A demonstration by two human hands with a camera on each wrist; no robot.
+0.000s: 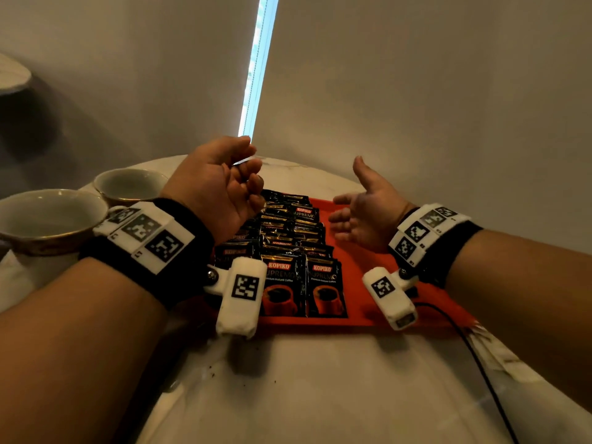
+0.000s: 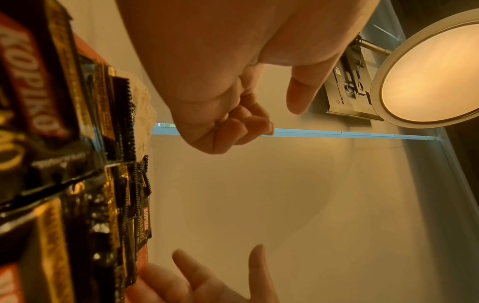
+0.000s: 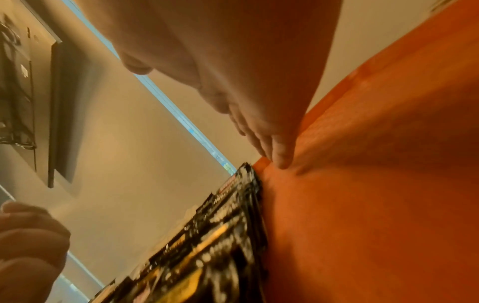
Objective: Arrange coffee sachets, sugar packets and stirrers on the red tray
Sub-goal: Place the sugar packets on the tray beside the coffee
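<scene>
coffee sachets (image 1: pixel 290 251) on red tray (image 1: pixel 368 283)

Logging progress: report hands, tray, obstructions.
Left hand loosely curled, right hand open, both empty. Black Kopiko coffee sachets in rows on flat red plastic tray. Nothing blocking.

coffee sachets (image 1: pixel 293 251): glossy black foil, serrated edges. red tray (image 1: pixel 358 270): smooth matt plastic. table (image 1: pixel 320 379): polished pale marble look. cups (image 1: pixel 51 219): glazed ceramic. wristbands (image 1: pixel 179 251): black cloth.

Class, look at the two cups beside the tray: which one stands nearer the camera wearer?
The larger-looking cup at the far left edge; the other cup sits behind it, farther back on the table.
</scene>
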